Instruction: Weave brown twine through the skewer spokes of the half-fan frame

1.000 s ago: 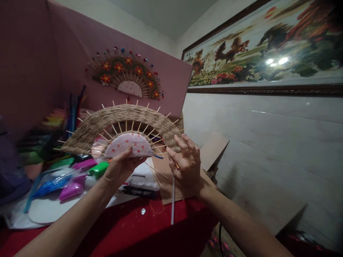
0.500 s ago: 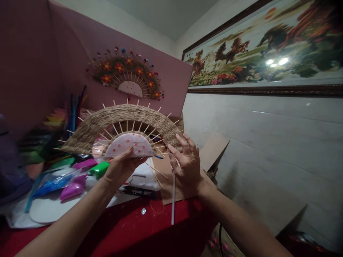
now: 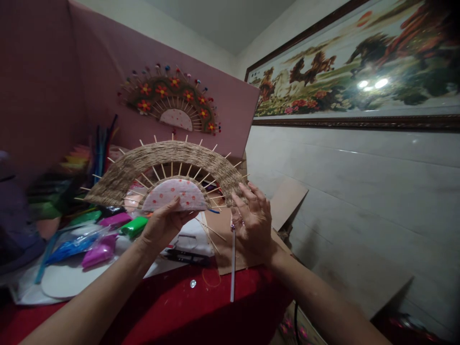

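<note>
A half-round fan woven of brown twine over thin wooden sticks [image 3: 172, 152] stands upright in front of me. Its half-circle centre is white cloth with red spots [image 3: 174, 194]. My left hand [image 3: 167, 218] grips the lower edge of this centre, thumb in front and fingers behind. My right hand [image 3: 253, 215] lies at the fan's right end, fingers stretched out and touching the woven band; its thumb is mostly hidden. Just below that hand a thin clear stick [image 3: 233, 268] points down over the red cloth.
A finished-looking fan with felt flowers [image 3: 174, 98] is on the pink board [image 3: 230, 110] behind. Bags of coloured clay [image 3: 100, 250] lie at left on the red tablecloth [image 3: 172, 306]. Cardboard [image 3: 224, 244], loose sticks and a clear gem [image 3: 193, 283] are near the middle.
My right hand has shifted slightly right and down along the fan's end, with its fingers still touching the weave. The left hand keeps its grip, and the fan stays almost in place.
</note>
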### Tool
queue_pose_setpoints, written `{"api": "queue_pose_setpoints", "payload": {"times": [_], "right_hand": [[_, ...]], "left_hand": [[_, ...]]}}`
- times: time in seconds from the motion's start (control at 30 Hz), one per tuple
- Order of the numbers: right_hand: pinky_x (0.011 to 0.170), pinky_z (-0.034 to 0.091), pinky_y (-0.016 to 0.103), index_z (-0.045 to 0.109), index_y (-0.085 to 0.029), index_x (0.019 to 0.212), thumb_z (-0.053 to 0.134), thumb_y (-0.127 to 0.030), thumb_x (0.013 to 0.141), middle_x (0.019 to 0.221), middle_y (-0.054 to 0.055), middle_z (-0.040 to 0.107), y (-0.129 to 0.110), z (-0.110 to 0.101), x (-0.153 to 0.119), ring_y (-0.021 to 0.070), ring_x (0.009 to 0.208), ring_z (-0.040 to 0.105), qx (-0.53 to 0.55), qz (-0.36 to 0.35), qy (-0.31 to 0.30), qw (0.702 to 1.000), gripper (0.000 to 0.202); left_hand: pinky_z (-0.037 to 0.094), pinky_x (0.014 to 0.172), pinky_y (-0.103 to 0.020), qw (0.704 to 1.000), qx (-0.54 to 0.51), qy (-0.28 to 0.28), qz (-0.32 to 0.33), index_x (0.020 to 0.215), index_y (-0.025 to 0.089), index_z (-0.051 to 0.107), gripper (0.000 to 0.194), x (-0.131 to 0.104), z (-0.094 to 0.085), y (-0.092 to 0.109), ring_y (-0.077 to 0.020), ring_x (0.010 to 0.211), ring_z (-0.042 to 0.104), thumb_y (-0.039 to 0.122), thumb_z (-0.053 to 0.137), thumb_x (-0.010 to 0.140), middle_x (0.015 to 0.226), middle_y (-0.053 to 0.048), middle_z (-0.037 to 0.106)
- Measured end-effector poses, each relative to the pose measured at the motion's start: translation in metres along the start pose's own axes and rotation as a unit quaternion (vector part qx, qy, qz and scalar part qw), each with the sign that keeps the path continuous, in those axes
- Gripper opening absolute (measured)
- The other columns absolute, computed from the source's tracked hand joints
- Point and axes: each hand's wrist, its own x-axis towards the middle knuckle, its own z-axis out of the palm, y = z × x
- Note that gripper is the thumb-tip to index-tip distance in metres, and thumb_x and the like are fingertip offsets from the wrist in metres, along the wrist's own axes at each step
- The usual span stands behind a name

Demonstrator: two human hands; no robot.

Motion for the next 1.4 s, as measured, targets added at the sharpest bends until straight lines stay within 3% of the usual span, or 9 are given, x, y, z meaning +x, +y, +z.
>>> {"api": "queue_pose_setpoints", "payload": {"times": [0.2, 0.47, 0.6, 0.7, 0.8, 1.03, 1.17, 1.27, 1.4], "right_hand": [[0.099, 0.033, 0.049, 0.059, -0.025, 0.112, 0.056, -0.027, 0.081, 0.136, 0.008, 0.043, 0.000, 0.000, 0.002, 0.0284, 0.131, 0.030, -0.005, -0.025, -0.022, 0.999, 0.031], [0.098, 0.036, 0.047, 0.052, -0.019, 0.117, 0.051, -0.019, 0.082, 0.125, 0.010, 0.054, 0.002, -0.006, -0.003, 0.0259, 0.123, 0.042, 0.062, 0.034, 0.043, 0.997, 0.035], [0.090, 0.042, 0.044, 0.055, -0.020, 0.096, 0.063, -0.021, 0.076, 0.101, 0.007, 0.063, 0.000, -0.013, -0.003, 0.0230, 0.105, 0.054, 0.135, 0.062, 0.138, 0.979, 0.022], [0.079, 0.046, 0.037, 0.054, -0.021, 0.082, 0.064, -0.017, 0.075, 0.078, 0.001, 0.062, -0.003, -0.021, -0.005, 0.0176, 0.083, 0.059, 0.181, 0.068, 0.164, 0.967, 0.013], [0.074, 0.047, 0.034, 0.056, -0.022, 0.081, 0.060, -0.013, 0.077, 0.073, -0.001, 0.061, -0.006, -0.024, -0.010, 0.0157, 0.075, 0.059, 0.206, 0.070, 0.133, 0.967, 0.011], [0.073, 0.045, 0.033, 0.060, -0.022, 0.083, 0.053, -0.014, 0.082, 0.079, 0.001, 0.067, -0.002, -0.012, -0.014, 0.0168, 0.079, 0.060, 0.174, 0.080, 0.084, 0.978, 0.011], [0.082, 0.043, 0.036, 0.059, -0.022, 0.103, 0.047, -0.015, 0.086, 0.094, 0.004, 0.068, -0.001, -0.005, -0.011, 0.0194, 0.093, 0.059, 0.134, 0.042, 0.048, 0.989, 0.022], [0.088, 0.040, 0.039, 0.050, -0.020, 0.121, 0.045, -0.019, 0.087, 0.102, 0.007, 0.066, -0.003, 0.001, -0.009, 0.0221, 0.105, 0.055, 0.111, 0.027, 0.014, 0.993, 0.035], [0.092, 0.038, 0.041, 0.045, -0.018, 0.126, 0.047, -0.021, 0.086, 0.106, 0.008, 0.065, -0.001, 0.007, -0.010, 0.0233, 0.109, 0.052, 0.107, 0.009, -0.016, 0.994, 0.040]], "left_hand": [[0.054, 0.084, -0.039, 1.000, -0.001, 0.006, -0.007, 0.098, 0.013, 0.063, 0.020, -0.001, 0.002, 0.000, -0.0239, 0.088, 0.066, 0.017, 0.059, 0.079, 0.096, -0.011, 0.070], [0.054, 0.085, -0.038, 1.000, -0.011, 0.013, -0.005, 0.094, 0.013, 0.063, 0.016, -0.002, 0.002, 0.000, -0.0240, 0.088, 0.066, 0.017, 0.060, 0.078, 0.094, -0.010, 0.071], [0.054, 0.084, -0.038, 1.000, -0.016, 0.019, -0.002, 0.093, 0.012, 0.063, 0.016, -0.003, 0.004, 0.001, -0.0239, 0.088, 0.066, 0.017, 0.061, 0.078, 0.093, -0.011, 0.071], [0.054, 0.083, -0.038, 1.000, -0.015, 0.019, -0.001, 0.094, 0.012, 0.063, 0.017, -0.003, 0.003, 0.001, -0.0245, 0.088, 0.066, 0.017, 0.061, 0.078, 0.094, -0.012, 0.071], [0.054, 0.083, -0.040, 1.000, -0.007, 0.019, -0.005, 0.097, 0.014, 0.063, 0.020, -0.002, 0.000, 0.000, -0.0247, 0.088, 0.066, 0.016, 0.061, 0.077, 0.095, -0.011, 0.071], [0.052, 0.087, -0.041, 1.000, 0.005, 0.003, -0.005, 0.104, 0.013, 0.062, 0.026, -0.001, -0.002, -0.001, -0.0258, 0.092, 0.065, 0.018, 0.061, 0.078, 0.098, -0.012, 0.069], [0.053, 0.085, -0.040, 1.000, 0.007, 0.009, -0.008, 0.099, 0.013, 0.063, 0.022, -0.001, -0.001, -0.001, -0.0255, 0.090, 0.066, 0.018, 0.061, 0.078, 0.097, -0.012, 0.070], [0.054, 0.084, -0.040, 1.000, 0.008, 0.011, -0.010, 0.098, 0.013, 0.063, 0.021, -0.001, -0.001, -0.002, -0.0251, 0.089, 0.066, 0.017, 0.061, 0.077, 0.096, -0.012, 0.070], [0.053, 0.084, -0.039, 1.000, 0.008, 0.017, -0.004, 0.097, 0.012, 0.062, 0.020, -0.002, 0.000, -0.001, -0.0242, 0.088, 0.066, 0.017, 0.061, 0.077, 0.095, -0.011, 0.070]]}}
